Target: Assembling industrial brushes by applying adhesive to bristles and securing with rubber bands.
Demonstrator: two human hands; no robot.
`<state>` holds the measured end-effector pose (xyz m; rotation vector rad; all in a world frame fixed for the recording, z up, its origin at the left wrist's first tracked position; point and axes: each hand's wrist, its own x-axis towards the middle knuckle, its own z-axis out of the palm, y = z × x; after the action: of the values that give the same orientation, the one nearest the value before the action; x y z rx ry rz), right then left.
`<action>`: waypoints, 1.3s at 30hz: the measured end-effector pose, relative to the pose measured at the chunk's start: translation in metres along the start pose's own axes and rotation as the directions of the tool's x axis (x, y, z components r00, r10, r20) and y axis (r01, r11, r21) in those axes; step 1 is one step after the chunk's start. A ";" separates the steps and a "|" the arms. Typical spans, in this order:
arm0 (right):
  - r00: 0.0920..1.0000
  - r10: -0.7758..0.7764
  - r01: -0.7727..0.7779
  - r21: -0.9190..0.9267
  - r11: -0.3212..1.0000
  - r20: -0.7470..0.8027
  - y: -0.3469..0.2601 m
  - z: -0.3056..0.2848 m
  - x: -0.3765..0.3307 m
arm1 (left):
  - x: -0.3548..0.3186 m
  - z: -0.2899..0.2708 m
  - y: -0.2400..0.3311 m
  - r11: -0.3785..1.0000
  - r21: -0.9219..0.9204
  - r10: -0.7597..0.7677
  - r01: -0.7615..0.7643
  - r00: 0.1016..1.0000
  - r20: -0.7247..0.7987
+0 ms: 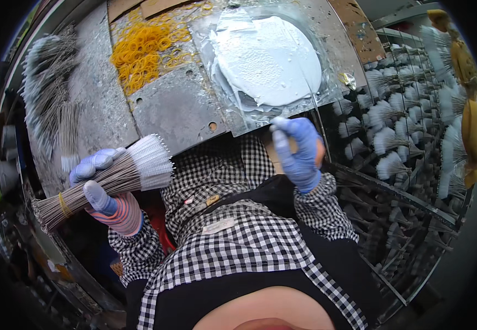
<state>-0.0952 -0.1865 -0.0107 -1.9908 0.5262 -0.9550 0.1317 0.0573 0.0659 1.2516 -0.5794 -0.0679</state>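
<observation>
Worktop: grey and stained, set in front of the person's lap.
Rack: dark rails at the right, filled with fanned white-tipped bunches.
White paste: a broad round patch spread on the worktop, beyond the right hand.
Loose pile: thin wire brushes heaped along the worktop's left side.
Bundle of brushes: lies slantwise in the left hand, just off the worktop's front edge, white heads toward the middle; probably light, springy and fairly stiff, with bristles that would crush easily, so best gripped round the bare stems.
Left hand: gloved, wrapped round those stems, thumb on the near side.
Right hand: gloved, half-curled with a gap inside, nothing visibly held.
Rubber bands: yellow heap on the worktop.
Single band: yellow, round the bundle's tail end.
</observation>
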 end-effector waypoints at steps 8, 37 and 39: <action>0.643 0.766 -0.745 -0.237 0.623 -0.008 0.082 -0.062 -0.028 | 0.054 0.078 -0.016 0.990 -0.008 0.137 -0.144 0.920 0.368; 0.809 0.586 -0.586 -0.012 0.810 0.052 0.048 -0.016 -0.089 | 0.041 0.108 -0.001 0.999 0.035 -0.044 0.031 0.867 0.496; 0.833 0.545 -0.547 -0.008 0.837 0.102 0.038 -0.010 -0.091 | 0.039 0.109 0.007 0.998 -0.042 -0.024 0.056 0.840 0.542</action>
<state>-0.1601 -0.1530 -0.0782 -1.7070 0.9604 -0.4944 0.1147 -0.0492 0.1082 1.1865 -1.0340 -0.4862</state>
